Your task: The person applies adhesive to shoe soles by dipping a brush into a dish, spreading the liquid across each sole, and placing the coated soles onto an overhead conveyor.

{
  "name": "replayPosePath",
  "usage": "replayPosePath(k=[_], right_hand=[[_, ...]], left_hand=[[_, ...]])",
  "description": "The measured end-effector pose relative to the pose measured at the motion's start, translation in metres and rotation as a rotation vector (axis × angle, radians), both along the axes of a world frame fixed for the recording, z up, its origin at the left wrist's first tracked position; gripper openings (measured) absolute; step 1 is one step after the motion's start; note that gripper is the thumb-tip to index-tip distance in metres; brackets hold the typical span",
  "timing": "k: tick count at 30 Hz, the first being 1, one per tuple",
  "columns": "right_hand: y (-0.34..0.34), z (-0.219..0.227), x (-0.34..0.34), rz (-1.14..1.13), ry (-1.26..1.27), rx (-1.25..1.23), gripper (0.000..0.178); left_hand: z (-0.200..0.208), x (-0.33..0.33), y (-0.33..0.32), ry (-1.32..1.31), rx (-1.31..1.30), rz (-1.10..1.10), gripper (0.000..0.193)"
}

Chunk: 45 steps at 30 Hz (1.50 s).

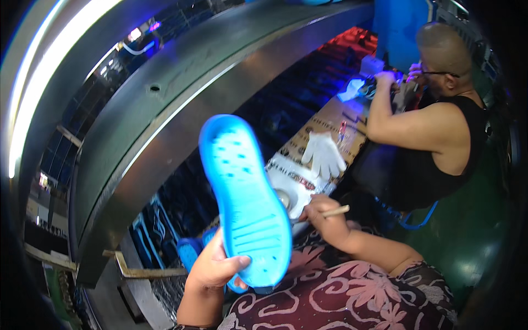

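The left hand (212,269) closes around the heel end of a blue shoe sole (245,201) and holds it upright in front of the grey conveyor housing (165,110). To the right, the right hand (322,214) grips a thin wooden stick (335,211) beside a small bowl (284,198). A white glove (323,155) lies on the worktable (330,118), near another person's arm (396,121).

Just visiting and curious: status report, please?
Left hand grips blue shoe sole, raised. Right hand holds thin stick by small pot. Nothing between them.

One head-worn fisheye view looks down, close, over the lap toward the workbench (330,118).
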State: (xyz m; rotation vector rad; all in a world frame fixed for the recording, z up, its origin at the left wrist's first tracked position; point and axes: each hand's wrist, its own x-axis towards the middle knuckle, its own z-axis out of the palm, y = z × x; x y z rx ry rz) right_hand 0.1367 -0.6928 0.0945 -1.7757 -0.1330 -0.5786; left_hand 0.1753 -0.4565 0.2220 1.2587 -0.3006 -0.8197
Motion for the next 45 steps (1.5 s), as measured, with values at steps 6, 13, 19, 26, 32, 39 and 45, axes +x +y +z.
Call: replayPosePath(k=[6, 13, 19, 26, 32, 39, 45], right_hand=[[-0.018, -0.011, 0.0, -0.062, 0.023, 0.098, 0.025], [-0.038, -0.013, -0.002, -0.044, 0.081, 0.108, 0.025], [-0.048, -0.033, 0.001, -0.055, 0.195, 0.243, 0.03], [-0.019, -0.046, 0.011, 0.093, 0.311, 0.402, 0.03], [-0.012, -0.051, 0.032, 0.052, 0.357, 0.333, 0.025], [-0.012, -0.045, 0.058, 0.034, 0.33, 0.067, 0.028], [0.007, -0.065, 0.085, 0.089, 0.165, -0.377, 0.018]], left_hand=[[0.065, 0.124, -0.144, -0.097, -0.246, -0.075, 0.052], [0.094, 0.171, -0.229, -0.043, -0.691, 0.323, 0.079], [-0.031, 0.097, -0.113, -0.285, -0.015, 0.253, 0.041], [-0.151, -0.004, 0.147, -0.872, 1.131, 0.824, 0.029], [-0.204, -0.07, 0.212, -0.669, 1.57, 0.567, 0.048], [-0.21, -0.05, 0.217, -0.634, 1.686, 0.619, 0.017], [-0.187, -0.059, 0.217, -0.457, 1.304, 0.926, 0.028]])
